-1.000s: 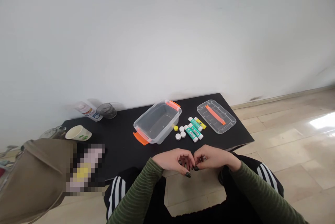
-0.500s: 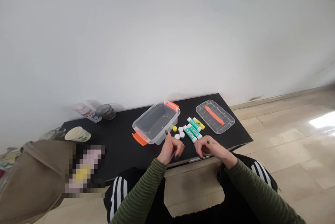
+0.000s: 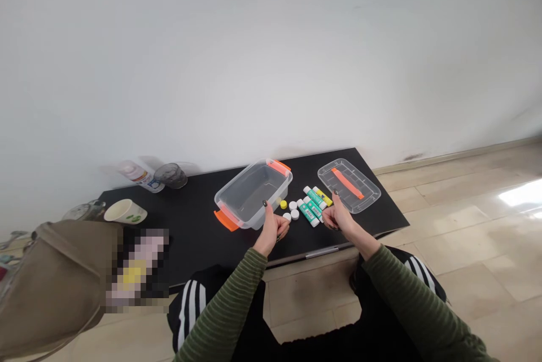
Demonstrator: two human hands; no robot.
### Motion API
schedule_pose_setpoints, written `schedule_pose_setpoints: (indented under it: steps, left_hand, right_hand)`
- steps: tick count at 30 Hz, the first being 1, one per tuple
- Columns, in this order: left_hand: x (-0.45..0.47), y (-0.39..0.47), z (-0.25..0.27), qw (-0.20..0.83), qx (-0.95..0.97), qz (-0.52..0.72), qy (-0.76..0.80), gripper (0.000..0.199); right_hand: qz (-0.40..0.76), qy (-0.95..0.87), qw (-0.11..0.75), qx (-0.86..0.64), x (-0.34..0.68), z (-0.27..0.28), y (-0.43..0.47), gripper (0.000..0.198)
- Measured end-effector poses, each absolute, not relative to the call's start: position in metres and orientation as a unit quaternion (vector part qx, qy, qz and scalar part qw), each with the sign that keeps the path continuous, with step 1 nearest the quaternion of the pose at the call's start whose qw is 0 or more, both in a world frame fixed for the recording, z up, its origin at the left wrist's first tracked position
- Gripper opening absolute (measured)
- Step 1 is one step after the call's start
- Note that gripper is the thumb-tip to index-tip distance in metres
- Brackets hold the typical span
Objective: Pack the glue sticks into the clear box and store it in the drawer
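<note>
My left hand (image 3: pixel 273 229) hovers over the table's front part by the clear plastic box (image 3: pixel 243 216), fingers curled in and thumb raised; nothing shows in it. My right hand (image 3: pixel 337 216) is held the same way, closed with its thumb up, beside the glue sticks. Three green-and-white glue sticks (image 3: pixel 315 198) and a yellow one (image 3: pixel 323 196) lie together between the hands. Left of them sit three small white caps (image 3: pixel 294 214) and a yellow cap (image 3: pixel 283 204). The box stands lidless with orange latches. Its clear lid (image 3: pixel 368 190) with an orange handle lies flat at right.
All this rests on a black table (image 3: pixel 190 215) against a white wall. At its left are a paper cup (image 3: pixel 122 212), a dark glass (image 3: pixel 173 175), a spray bottle (image 3: pixel 141 176) lying tilted, and a brown bag (image 3: pixel 59 283) at the near corner.
Both hands have turned so that their thumbs point up. My right hand has moved slightly right and away from me; my left shifted a little left.
</note>
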State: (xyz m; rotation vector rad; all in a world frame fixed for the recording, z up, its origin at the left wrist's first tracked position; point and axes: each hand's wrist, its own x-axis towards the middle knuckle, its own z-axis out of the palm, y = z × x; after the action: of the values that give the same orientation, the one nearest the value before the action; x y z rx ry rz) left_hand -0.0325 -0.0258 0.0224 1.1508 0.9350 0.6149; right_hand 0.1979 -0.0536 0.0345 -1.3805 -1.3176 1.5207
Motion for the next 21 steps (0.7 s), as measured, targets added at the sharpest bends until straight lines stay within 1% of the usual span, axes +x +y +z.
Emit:
schedule_pose_setpoints:
  steps: [5, 8, 10, 11, 12, 13, 14, 15, 16, 17, 19, 21]
  left_hand:
    - [-0.032, -0.027, 0.024, 0.681, 0.529, 0.27, 0.428, 0.083]
    - [-0.032, -0.028, 0.029, 0.642, 0.543, 0.263, 0.472, 0.081]
    - [-0.033, -0.029, 0.034, 0.577, 0.574, 0.242, 0.528, 0.08]
    - [-0.033, -0.03, 0.036, 0.525, 0.605, 0.224, 0.556, 0.075]
    - [-0.034, -0.032, 0.037, 0.46, 0.641, 0.201, 0.58, 0.066]
    - [-0.034, -0.033, 0.038, 0.39, 0.677, 0.173, 0.6, 0.051]
    - [-0.033, -0.033, 0.038, 0.323, 0.706, 0.141, 0.614, 0.036]
    - [-0.032, -0.034, 0.037, 0.267, 0.727, 0.109, 0.623, 0.027]
    - [-0.031, -0.034, 0.036, 0.227, 0.739, 0.078, 0.63, 0.027]
    - [-0.03, -0.033, 0.034, 0.204, 0.745, 0.049, 0.633, 0.032]
    - [-0.026, -0.031, 0.029, 0.187, 0.755, 0.0, 0.628, 0.039]
    - [-0.023, -0.027, 0.026, 0.179, 0.764, -0.034, 0.619, 0.04]
  right_hand:
    - [0.592, -0.484, 0.331, -0.553, 0.2, 0.034, -0.055, 0.089]
    - [0.542, -0.499, 0.316, -0.598, 0.206, 0.038, -0.051, 0.087]
    - [0.455, -0.53, 0.285, -0.657, 0.211, 0.042, -0.045, 0.082]
    - [0.395, -0.547, 0.261, -0.691, 0.214, 0.043, -0.041, 0.076]
    - [0.331, -0.564, 0.232, -0.72, 0.216, 0.043, -0.037, 0.066]
    - [0.272, -0.579, 0.2, -0.743, 0.218, 0.042, -0.032, 0.053]
    - [0.223, -0.591, 0.17, -0.756, 0.22, 0.04, -0.028, 0.041]
    - [0.187, -0.602, 0.144, -0.762, 0.221, 0.036, -0.024, 0.031]
    - [0.164, -0.612, 0.124, -0.763, 0.221, 0.032, -0.02, 0.024]
    - [0.151, -0.622, 0.106, -0.761, 0.22, 0.028, -0.017, 0.022]
    - [0.141, -0.632, 0.071, -0.758, 0.218, 0.019, -0.014, 0.023]
    - [0.14, -0.634, 0.038, -0.76, 0.216, 0.012, -0.012, 0.026]
